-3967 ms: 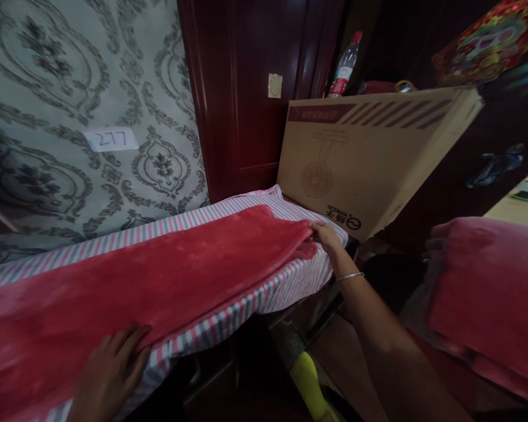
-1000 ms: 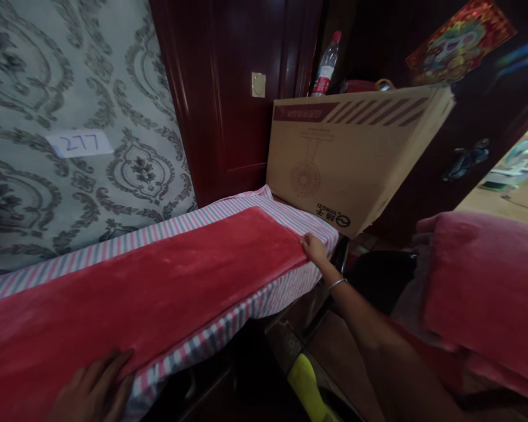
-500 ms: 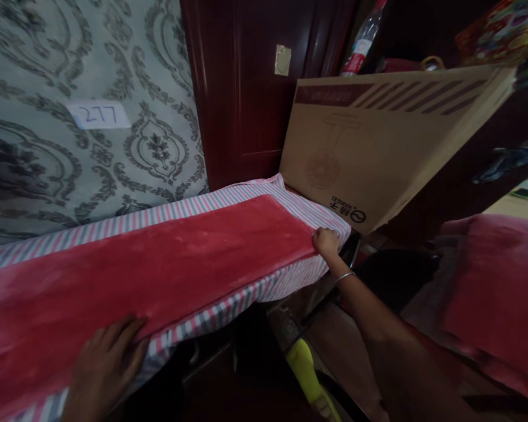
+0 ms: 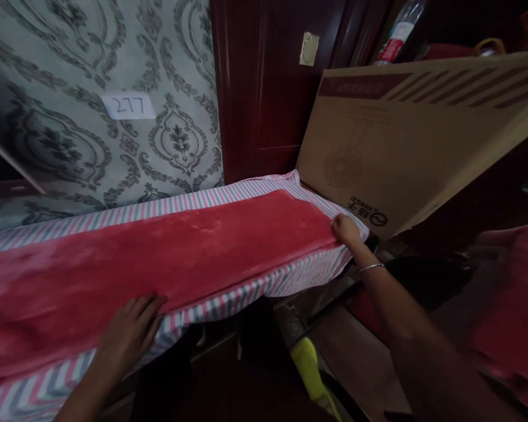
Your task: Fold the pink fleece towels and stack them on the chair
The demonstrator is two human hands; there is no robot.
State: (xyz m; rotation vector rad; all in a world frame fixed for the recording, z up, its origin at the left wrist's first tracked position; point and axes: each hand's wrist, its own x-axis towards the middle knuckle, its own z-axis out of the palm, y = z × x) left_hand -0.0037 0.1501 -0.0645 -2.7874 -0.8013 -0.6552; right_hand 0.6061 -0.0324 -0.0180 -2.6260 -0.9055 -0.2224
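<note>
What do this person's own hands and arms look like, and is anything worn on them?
Both the left hand and the right hand are ungloved. A thin, silver-coloured bangle circles the right wrist; none shows on the left. No sleeves are visible on either side.

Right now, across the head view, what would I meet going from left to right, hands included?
Left hand at the near edge of the red fabric, square wall plate, right hand, plastic bottle, folded pinkish-red fabric.
</note>
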